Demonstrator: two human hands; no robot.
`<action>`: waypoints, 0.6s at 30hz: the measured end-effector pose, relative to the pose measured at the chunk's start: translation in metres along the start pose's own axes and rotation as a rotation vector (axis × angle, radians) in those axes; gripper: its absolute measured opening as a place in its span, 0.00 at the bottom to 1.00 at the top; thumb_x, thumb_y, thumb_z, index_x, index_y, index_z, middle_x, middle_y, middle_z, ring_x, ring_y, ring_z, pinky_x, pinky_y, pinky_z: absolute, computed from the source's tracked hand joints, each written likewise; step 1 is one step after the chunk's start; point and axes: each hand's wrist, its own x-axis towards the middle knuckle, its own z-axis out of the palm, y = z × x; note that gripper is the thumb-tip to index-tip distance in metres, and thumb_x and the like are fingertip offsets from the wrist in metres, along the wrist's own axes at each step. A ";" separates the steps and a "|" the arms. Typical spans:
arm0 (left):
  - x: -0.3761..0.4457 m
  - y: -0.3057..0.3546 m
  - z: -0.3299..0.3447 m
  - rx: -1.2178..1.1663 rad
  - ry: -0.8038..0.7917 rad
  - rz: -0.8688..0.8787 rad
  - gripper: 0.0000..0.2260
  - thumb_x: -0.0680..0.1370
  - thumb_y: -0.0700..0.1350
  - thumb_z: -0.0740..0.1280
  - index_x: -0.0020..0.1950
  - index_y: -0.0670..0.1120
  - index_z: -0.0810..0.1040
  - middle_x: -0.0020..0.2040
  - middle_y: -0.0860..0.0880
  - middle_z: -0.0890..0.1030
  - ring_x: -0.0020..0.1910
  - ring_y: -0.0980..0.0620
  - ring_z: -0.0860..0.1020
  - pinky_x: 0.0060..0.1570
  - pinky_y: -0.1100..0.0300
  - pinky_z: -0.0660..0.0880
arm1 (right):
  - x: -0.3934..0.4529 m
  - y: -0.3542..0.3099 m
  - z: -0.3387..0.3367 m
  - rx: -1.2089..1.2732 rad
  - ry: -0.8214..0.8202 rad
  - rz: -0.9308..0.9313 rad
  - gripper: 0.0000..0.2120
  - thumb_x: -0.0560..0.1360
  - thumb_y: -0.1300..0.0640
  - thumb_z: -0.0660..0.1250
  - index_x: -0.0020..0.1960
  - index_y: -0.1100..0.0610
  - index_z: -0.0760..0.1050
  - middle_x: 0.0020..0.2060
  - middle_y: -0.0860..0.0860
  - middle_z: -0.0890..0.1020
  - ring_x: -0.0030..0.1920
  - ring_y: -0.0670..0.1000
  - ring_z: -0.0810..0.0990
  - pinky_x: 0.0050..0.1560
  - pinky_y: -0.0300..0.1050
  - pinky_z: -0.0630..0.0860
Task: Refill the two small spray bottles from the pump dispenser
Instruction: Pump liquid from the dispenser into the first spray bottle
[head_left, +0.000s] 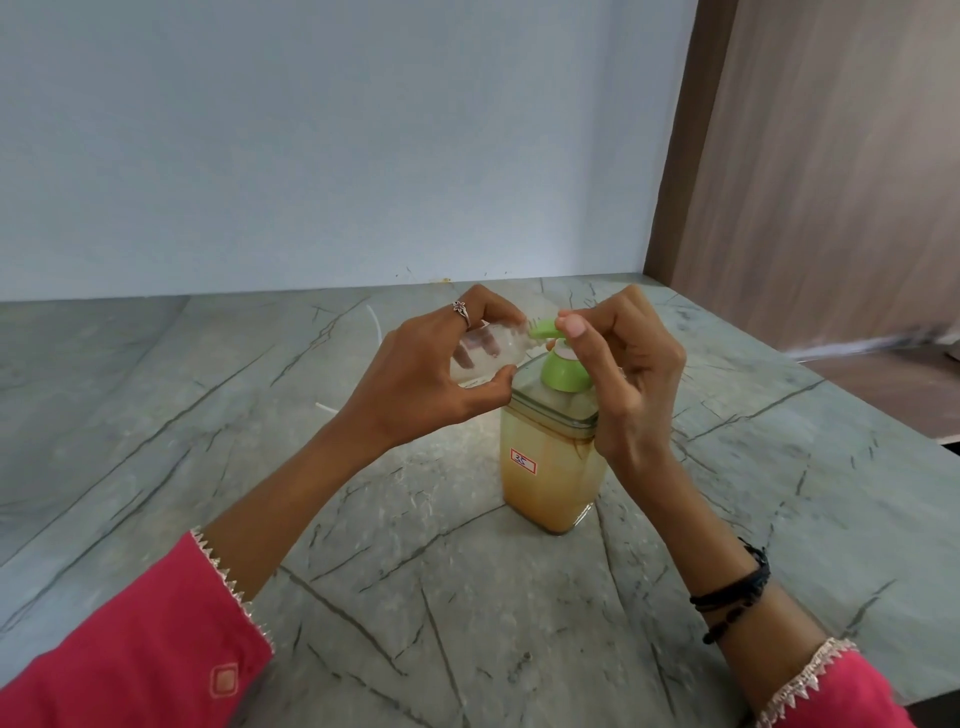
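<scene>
Grey stone surface with dark crack lines fills the lower part of the view, and a pale blue wall stands behind it. On the far right is a brown wooden panel.

Near the middle of the surface stands a square clear pump dispenser, upright, full of cloudy orange-yellow liquid. It has a small white label with a red edge on its front. On top sits a light green pump head, with its spout pointing left.

The left hand is curled around a small clear plastic spray bottle. The bottle is tilted on its side, held above the surface, just left of the pump. Its open mouth points right and meets the tip of the green spout. A ring with a star shape is on one finger of this hand.

The right hand is on the right side of the pump. Its fingers are bent, and the thumb presses down on the top of the green pump head.

Thin white pieces lie on the surface behind the left hand; they may be tubes, but they are mostly hidden.

Both arms wear pink sleeves, and black thread bands circle the right wrist.
</scene>
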 end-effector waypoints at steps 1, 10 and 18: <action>0.000 0.001 0.000 -0.008 0.004 -0.001 0.14 0.68 0.54 0.66 0.53 0.58 0.71 0.45 0.53 0.81 0.41 0.51 0.80 0.40 0.51 0.78 | -0.001 0.001 0.000 -0.006 0.003 -0.016 0.10 0.75 0.56 0.62 0.40 0.60 0.78 0.33 0.51 0.75 0.37 0.37 0.73 0.39 0.27 0.67; 0.003 0.008 -0.002 -0.090 0.035 0.014 0.13 0.69 0.52 0.66 0.53 0.57 0.71 0.47 0.68 0.76 0.43 0.60 0.79 0.41 0.62 0.78 | -0.003 0.006 -0.003 -0.005 -0.056 -0.136 0.10 0.77 0.56 0.60 0.53 0.54 0.78 0.49 0.45 0.78 0.46 0.52 0.80 0.42 0.46 0.77; 0.004 0.008 -0.003 -0.084 0.032 0.034 0.14 0.69 0.53 0.66 0.54 0.57 0.71 0.46 0.67 0.77 0.44 0.59 0.79 0.40 0.62 0.78 | -0.002 0.005 -0.003 -0.027 -0.056 -0.123 0.09 0.77 0.55 0.62 0.54 0.55 0.77 0.50 0.45 0.79 0.46 0.49 0.81 0.40 0.48 0.79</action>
